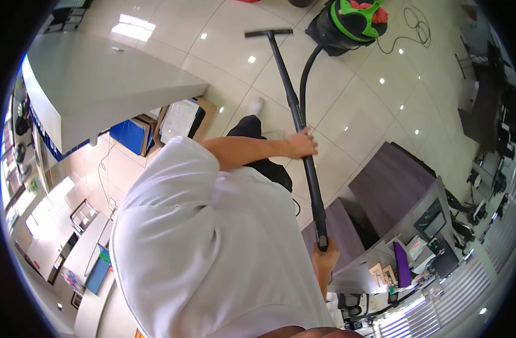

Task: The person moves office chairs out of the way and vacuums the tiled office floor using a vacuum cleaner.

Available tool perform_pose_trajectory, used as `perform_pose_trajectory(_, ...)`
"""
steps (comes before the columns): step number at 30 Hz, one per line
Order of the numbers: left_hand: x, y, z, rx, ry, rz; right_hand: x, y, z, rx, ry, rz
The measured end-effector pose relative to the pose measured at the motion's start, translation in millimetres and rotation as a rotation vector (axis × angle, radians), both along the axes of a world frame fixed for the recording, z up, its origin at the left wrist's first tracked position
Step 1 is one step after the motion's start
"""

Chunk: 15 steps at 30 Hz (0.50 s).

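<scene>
A long black vacuum cleaner wand (312, 186) slants across the view, its flat floor nozzle (269, 33) resting on the tiles at the top. My left hand (300, 145) is closed around the wand's middle. At its near end my right hand (325, 258) grips the tube, with some fingers hidden under it. A black hose (304, 79) runs beside the wand and up to a black and green vacuum cleaner (339, 25), which has a red cloth on top. Where the hose joins the wand I cannot make out.
To the left stands a large grey desk (117, 73), with boxes of papers (179, 121) and blue folders (129, 135) beside it. A dark wood desk (390, 183) is at the right. A thin cable (420, 36) lies coiled on the glossy tiled floor (376, 107).
</scene>
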<state>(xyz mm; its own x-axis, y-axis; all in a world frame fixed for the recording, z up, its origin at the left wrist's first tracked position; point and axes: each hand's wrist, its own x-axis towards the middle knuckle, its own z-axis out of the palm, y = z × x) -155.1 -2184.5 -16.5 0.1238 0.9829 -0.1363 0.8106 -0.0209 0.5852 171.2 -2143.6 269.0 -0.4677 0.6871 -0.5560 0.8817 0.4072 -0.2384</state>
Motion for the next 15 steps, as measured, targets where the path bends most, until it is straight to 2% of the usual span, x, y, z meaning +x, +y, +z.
perform_pose_trajectory(1, 23.7, 2.8, -10.8, -0.054, -0.066, -0.083, -2.4, 1.3, 5.0, 0.004, -0.051, 0.035)
perform_pose_trajectory(3, 69.2, 4.7, -46.7, 0.046, -0.176, -0.104, -2.3, 3.5, 16.9, 0.023, -0.134, 0.093)
perform_pose_trajectory(7, 85.3, -7.3, -63.7, -0.059, -0.375, -0.075, -33.1, 11.8, 16.7, 0.016, -0.306, 0.203)
perform_pose_trajectory(9, 73.8, -7.4, -87.1, -0.078, -0.126, 0.104, -43.8, 21.9, -9.7, 0.012, -0.244, 0.28)
perform_pose_trajectory(11, 8.4, -28.0, -101.5, -0.069, -0.094, 0.229, -96.8, 23.1, -46.2, -0.063, -0.313, 0.304)
perform_pose_trajectory(12, -23.2, -37.9, -126.2, -0.109, -0.027, 0.317, -134.8, 20.8, -70.2, -0.084, -0.302, 0.349)
perform_pose_trajectory(13, -63.0, -51.9, -137.3, -0.131, 0.045, 0.414, -173.9, 13.1, -93.9, -0.026, -0.25, 0.445)
perform_pose_trajectory(14, -119.6, -73.0, -120.2, -0.187, 0.109, 0.407, -217.2, 6.5, -114.8, -0.075, -0.227, 0.461)
perform_pose_trajectory(15, -146.7, -86.5, -185.4, -0.128, 0.158, 0.549, -252.8, -0.1, -141.2, -0.092, -0.185, 0.474)
